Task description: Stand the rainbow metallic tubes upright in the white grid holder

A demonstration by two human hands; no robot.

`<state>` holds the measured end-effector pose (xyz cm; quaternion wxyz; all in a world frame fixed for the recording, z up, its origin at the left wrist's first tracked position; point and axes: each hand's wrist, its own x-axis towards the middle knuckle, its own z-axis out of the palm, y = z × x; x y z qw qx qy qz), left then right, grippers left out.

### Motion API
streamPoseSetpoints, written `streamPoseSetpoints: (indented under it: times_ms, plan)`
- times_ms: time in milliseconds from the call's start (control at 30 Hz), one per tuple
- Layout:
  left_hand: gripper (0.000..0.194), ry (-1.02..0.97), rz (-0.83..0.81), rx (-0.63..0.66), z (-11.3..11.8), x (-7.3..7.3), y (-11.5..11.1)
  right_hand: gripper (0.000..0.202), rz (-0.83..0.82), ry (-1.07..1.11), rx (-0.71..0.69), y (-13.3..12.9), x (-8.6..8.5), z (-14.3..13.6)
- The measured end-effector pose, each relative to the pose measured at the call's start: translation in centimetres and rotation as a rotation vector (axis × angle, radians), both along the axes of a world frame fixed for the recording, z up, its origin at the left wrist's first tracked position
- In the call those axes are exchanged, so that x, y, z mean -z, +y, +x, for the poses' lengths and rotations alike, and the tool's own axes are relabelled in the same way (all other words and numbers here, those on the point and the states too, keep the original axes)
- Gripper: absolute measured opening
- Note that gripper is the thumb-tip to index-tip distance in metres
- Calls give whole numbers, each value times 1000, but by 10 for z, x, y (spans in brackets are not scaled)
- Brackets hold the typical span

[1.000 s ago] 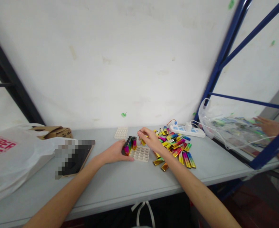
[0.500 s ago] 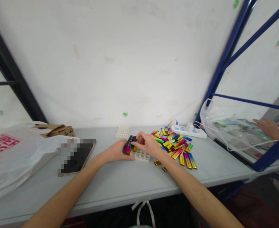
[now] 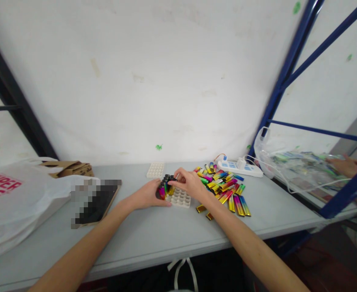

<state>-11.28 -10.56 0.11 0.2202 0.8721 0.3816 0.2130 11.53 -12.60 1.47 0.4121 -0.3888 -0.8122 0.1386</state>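
Glossy metallic rainbow tubes (image 3: pixel 227 188), matt white plastic tray (image 3: pixel 179 198)

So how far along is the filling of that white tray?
About one corner is done: a few lighters stand in the white tray. The right hand is over them while the left hand steadies the tray. Most holes remain, and a loose pile waits.

Both forearms reach forward, left hand (image 3: pixel 146 195) cupped, right hand (image 3: pixel 190 184) with fingers pinched
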Motion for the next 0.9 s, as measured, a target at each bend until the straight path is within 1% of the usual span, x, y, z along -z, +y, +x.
streamPoseSetpoints:
  times_ms: [100,200,267,367,533,633,700,767,833,900]
  plan:
    - [77,-1,7,-5,0,0,1,31,39,-26,-35,1,1,1]
    - [73,-26,2,1,-1,0,1,31,116,-83,-72,4,5,1]
    - [70,-33,1,1,-1,0,1,32,135,-106,-92,5,7,0]
    - [69,-30,3,-10,0,0,1,32,98,-76,-93,7,9,-2]
    - [70,-29,-1,-16,0,-1,0,35,-39,25,-57,3,8,-10]
    - [70,-35,4,-23,0,-1,-1,34,-35,30,-28,2,5,-8]
    - [70,-38,3,-27,0,-1,-1,29,14,24,38,8,0,2]
    - [70,-36,-2,-29,0,-1,-1,24,74,-5,157,21,-7,21]
    - [69,-29,-3,-37,0,-1,-1,23,113,-142,295,39,-13,46]
    - [69,-22,4,-48,0,-1,0,30,29,-359,406,59,-16,69]
